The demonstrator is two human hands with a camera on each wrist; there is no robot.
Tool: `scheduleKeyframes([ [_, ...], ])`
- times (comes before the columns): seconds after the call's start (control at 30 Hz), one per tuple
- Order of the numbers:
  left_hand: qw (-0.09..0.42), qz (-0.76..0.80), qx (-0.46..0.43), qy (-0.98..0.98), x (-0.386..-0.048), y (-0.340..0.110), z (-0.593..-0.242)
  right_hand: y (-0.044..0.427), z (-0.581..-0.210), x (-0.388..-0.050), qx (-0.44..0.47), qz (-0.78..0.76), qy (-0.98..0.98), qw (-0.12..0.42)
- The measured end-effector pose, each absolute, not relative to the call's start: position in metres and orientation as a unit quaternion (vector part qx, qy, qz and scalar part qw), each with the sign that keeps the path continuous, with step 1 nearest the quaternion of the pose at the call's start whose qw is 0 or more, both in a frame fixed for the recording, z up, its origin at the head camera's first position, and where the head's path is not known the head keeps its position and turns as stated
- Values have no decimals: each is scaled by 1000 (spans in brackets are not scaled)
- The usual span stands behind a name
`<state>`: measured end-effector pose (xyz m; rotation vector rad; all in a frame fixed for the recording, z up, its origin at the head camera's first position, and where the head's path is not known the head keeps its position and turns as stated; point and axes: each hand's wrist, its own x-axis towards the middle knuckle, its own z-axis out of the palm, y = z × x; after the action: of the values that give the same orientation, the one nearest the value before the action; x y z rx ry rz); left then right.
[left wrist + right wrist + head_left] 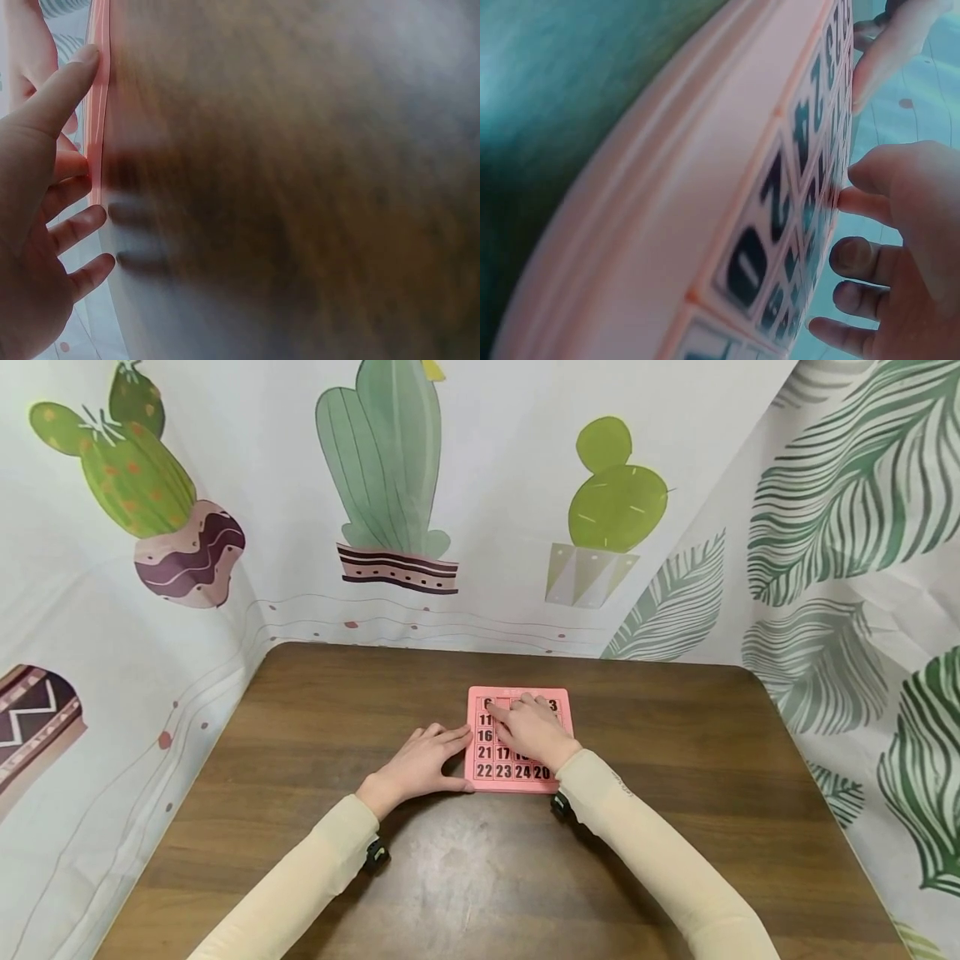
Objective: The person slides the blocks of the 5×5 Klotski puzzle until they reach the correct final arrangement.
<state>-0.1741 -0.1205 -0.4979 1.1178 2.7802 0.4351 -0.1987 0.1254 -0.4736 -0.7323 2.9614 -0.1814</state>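
A pink sliding number puzzle (517,785) lies flat on the table, its square tiles printed with black numbers. At its left side is my left hand (420,764), with the thumb touching the near left corner and fingertips against the left edge. In the left wrist view, that thumb (71,82) rests on the puzzle's pink side. Over the upper tiles reaches my right hand (534,731), a fingertip beside the tile marked 6 (487,703). It hides several tiles. The right wrist view shows a finger (866,204) touching the tile face, the other fingers loosely spread.
The brown wooden table (315,710) extends around the puzzle on every side. Behind it hangs a white cloth (502,485) printed with cacti and leaves. Dark wrist devices (377,855) sit below both pale sleeves.
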Motion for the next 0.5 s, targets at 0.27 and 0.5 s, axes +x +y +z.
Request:
scheduleKeyframes([
  [0.27, 62, 147, 365, 917, -173, -121, -497, 138, -477, -195, -230, -73, 970, 20],
  [0.5, 58, 137, 370, 917, -174, -122, -498, 181, -477, -185, -194, -64, 978, -42],
])
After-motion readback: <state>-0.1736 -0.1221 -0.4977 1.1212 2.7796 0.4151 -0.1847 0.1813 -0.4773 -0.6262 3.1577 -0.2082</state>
